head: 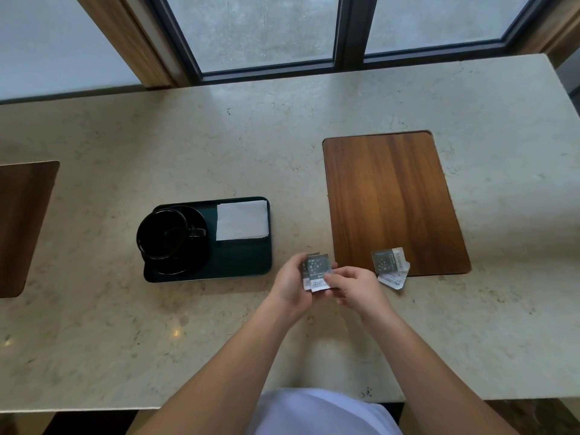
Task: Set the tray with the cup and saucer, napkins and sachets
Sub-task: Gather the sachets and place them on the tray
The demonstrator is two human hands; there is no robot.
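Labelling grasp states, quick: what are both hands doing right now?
Left hand: holds a small stack of sachets.
Right hand: pinches the same stack at its lower right corner.

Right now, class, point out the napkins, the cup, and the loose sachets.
napkins (242,220), head view, middle of the top sheet
cup (161,233), head view, dark inside
loose sachets (389,262), head view, upper sachet's face

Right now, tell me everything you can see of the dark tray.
The tray is a dark, nearly black rectangle with rounded corners and a low raised rim, matte-looking, perhaps plastic. It lies flat on the pale stone counter, left of the wooden board. On its left part stands a black cup on a black saucer, handle to the right; white napkins lie in its far right corner. Its near right part is bare. Neither hand touches it.
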